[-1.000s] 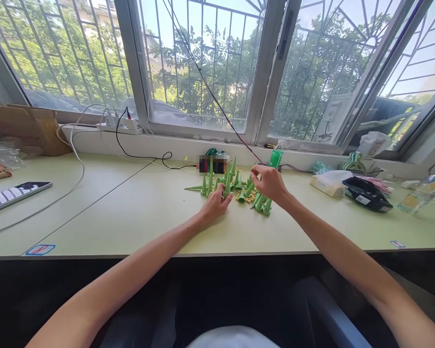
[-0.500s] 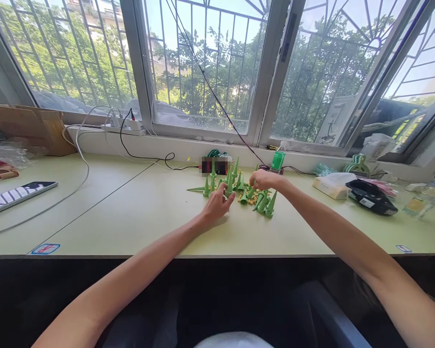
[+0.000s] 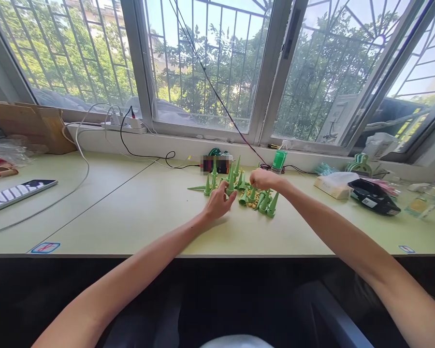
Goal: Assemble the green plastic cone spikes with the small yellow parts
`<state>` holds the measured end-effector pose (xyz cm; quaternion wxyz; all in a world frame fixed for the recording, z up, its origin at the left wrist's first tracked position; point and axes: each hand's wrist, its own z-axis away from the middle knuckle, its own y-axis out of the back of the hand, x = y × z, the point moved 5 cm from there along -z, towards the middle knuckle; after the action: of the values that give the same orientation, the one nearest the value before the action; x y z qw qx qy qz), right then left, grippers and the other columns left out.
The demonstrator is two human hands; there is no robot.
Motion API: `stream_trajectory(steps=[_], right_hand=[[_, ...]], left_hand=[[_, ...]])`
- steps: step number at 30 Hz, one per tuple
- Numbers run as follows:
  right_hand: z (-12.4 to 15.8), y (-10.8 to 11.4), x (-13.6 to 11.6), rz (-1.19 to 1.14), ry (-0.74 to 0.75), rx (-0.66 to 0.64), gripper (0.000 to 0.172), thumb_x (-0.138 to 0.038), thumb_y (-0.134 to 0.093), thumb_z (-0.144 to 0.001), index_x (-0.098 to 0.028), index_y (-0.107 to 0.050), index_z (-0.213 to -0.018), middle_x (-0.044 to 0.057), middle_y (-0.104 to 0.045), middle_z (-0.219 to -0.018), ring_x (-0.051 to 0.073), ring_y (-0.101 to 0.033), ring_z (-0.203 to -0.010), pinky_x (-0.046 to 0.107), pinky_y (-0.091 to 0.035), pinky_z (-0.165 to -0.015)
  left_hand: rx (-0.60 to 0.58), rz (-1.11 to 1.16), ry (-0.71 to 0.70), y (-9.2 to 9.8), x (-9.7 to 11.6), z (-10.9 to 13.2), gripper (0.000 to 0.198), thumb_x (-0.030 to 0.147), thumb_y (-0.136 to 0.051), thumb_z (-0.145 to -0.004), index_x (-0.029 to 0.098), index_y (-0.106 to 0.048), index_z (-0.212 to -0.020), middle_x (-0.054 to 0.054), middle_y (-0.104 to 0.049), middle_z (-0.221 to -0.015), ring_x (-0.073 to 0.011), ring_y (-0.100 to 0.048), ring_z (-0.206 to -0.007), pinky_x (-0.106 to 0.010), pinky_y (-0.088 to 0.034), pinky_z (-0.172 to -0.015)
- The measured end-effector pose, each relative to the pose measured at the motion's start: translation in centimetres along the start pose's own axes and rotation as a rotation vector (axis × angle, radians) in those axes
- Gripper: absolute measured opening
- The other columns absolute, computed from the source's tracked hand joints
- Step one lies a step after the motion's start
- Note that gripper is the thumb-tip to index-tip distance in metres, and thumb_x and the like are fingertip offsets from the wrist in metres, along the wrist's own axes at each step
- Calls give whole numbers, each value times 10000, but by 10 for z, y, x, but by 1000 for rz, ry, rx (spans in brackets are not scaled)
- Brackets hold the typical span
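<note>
left hand (image 3: 217, 203) gripping green cone (image 3: 231, 181), mid-frame, probably light, stiff, best held low; right hand (image 3: 264, 179) curled, grasp indiscernible.

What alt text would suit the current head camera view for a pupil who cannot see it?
A left hand curves around an upright green cone, a right hand curls close by, among more cones and yellowish pieces on a pale table. Behind are a green-labelled bottle and barred windows; a phone lies at left.

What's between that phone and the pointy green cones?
In the head view, a white cable, then a dark line in the table, before the green cones.
</note>
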<state>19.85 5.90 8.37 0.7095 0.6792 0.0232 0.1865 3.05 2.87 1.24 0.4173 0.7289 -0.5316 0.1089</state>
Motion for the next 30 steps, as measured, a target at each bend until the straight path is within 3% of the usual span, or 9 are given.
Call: stream_trajectory(steps=[4, 8, 15, 21, 25, 27, 30], right_hand=[[-1, 17, 2, -33, -99, 154, 197, -193, -586, -807, -194, -746, -921, 126, -687, -1025, 208, -655, -854, 253, -448, -705], [-12, 22, -15, -78, -11, 196, 208, -217, -560, -836, -192, -747, -925, 115, -696, -987, 205, -649, -863, 247, -438, -715], [-32, 9, -41, -103, 120, 191, 190, -196, -564, -821, -145, -741, -866, 87, -694, -892, 133, -592, -762, 200, -380, -637], [-29, 13, -38, -183, 166, 254, 228, -243, -538, -859, -121, -731, -845, 78, -699, -826, 122, -570, -721, 199, -379, -644], [-27, 22, -24, -187, 38, 338, 305, -240, -438, -927, -126, -721, -934, 118, -710, -904, 155, -615, -779, 218, -413, -706], [-28, 20, -16, -141, -54, 317, 260, -197, -472, -903, -144, -711, -993, 134, -703, -969, 186, -638, -832, 235, -434, -722], [-31, 5, -15, -56, -93, 142, 277, -108, -569, -814, -159, -700, -1053, 151, -679, -1068, 220, -658, -883, 257, -470, -742]], left_hand=[[38, -15, 25, 3, 2, -1, 255, 432, -489, -893, 199, -446, -987, 113, -372, -436, -122, -418, -398, -238, -282, -515], [64, -20, 40, 4, 1, -2, 247, 434, -492, -890, 205, -448, -969, 109, -381, -450, -119, -406, -385, -233, -264, -507], [50, -10, 15, 2, -1, -1, 240, 421, -489, -891, 203, -431, -975, 108, -409, -458, -110, -386, -364, -230, -261, -497], [54, 4, 22, 3, 2, -1, 242, 432, -490, -890, 208, -429, -959, 119, -390, -433, -106, -378, -353, -228, -271, -502], [64, 16, 25, 3, 3, -1, 243, 439, -486, -892, 212, -424, -955, 114, -419, -456, -99, -377, -346, -231, -289, -503], [65, 19, 21, 3, 4, -1, 240, 435, -488, -894, 212, -420, -953, 122, -397, -440, -101, -389, -348, -235, -320, -528], [67, 16, 22, 4, 4, -1, 239, 433, -494, -890, 213, -419, -945, 121, -393, -444, -104, -403, -356, -239, -323, -532]])
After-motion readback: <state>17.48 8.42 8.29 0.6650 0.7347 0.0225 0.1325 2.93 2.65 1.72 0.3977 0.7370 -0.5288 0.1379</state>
